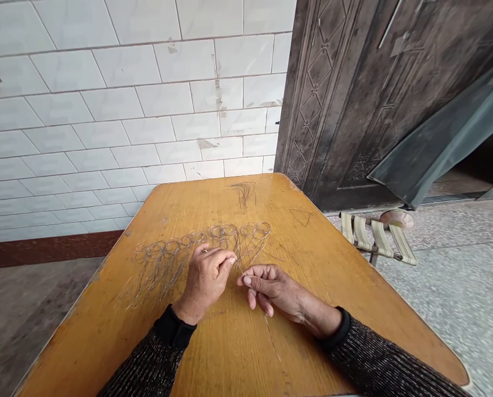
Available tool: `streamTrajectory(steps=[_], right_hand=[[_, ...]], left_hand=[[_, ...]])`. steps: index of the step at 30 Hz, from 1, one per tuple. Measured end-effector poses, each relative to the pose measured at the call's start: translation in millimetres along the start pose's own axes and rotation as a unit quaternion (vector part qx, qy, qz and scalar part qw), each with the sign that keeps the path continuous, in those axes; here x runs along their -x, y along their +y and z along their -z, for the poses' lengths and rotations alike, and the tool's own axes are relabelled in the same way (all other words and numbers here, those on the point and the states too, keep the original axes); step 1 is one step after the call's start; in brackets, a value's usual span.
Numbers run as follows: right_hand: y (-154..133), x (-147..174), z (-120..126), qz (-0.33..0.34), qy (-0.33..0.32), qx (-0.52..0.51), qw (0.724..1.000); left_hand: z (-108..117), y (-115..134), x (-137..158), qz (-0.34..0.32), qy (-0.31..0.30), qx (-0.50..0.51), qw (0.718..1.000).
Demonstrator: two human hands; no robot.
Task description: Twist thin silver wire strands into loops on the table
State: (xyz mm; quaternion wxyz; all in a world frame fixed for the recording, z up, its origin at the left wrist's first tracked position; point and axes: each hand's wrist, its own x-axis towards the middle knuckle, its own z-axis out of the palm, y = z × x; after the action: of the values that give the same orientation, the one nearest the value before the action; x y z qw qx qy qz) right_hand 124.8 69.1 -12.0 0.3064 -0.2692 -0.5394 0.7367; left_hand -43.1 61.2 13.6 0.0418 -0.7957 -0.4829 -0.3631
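Note:
My right hand point(271, 289) pinches a thin wire point(273, 341) between thumb and forefinger, and its loose end trails toward me over the table. My left hand point(208, 275) is closed just to the left, thumb and forefinger pressed together near the upper part of the same wire. Whether those left fingertips grip the wire is too fine to be sure. Beyond both hands lies a row of looped wires point(172, 246), several round coils side by side with long tails fanning toward me. Part of this row is hidden behind my left hand.
A small bunch of bent wires point(244, 193) lies at the far end of the wooden table point(333, 320). One bent wire point(301, 216) rests farther right. White tiled wall point(118, 121) and a dark metal door point(354, 99) stand behind. A striped folding stool point(379, 237) is at right.

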Motion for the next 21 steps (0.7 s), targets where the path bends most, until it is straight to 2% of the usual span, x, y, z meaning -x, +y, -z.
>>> streamTrajectory(steps=[6,8,10,12,15,18,19,21], right_hand=[[0,1,2,-0.010,-0.008,0.005,1.000],[-1,1,4,-0.018,-0.011,0.001,1.000],[-1,1,7,-0.018,-0.005,-0.010,1.000],[-2,0,10,-0.005,0.010,-0.023,1.000],[-3,-1,13,0.015,0.033,-0.031,0.999],[-4,-2,13,0.024,0.055,-0.030,0.998],[-4,-2,13,0.025,0.058,-0.026,0.998],[-5,-2,12,0.024,0.054,-0.006,0.998]], left_hand=[[3,-5,-2,0.030,-0.023,0.013,0.999],[4,-6,-3,0.054,-0.049,0.056,0.996],[5,-9,-3,0.103,-0.084,0.151,0.980],[6,-12,-3,0.167,-0.107,0.276,0.940],[6,-15,-1,0.255,-0.132,0.442,0.850],[7,-16,2,0.314,-0.161,0.542,0.763],[7,-16,2,0.321,-0.166,0.562,0.744],[7,-16,2,0.319,-0.169,0.589,0.723]])
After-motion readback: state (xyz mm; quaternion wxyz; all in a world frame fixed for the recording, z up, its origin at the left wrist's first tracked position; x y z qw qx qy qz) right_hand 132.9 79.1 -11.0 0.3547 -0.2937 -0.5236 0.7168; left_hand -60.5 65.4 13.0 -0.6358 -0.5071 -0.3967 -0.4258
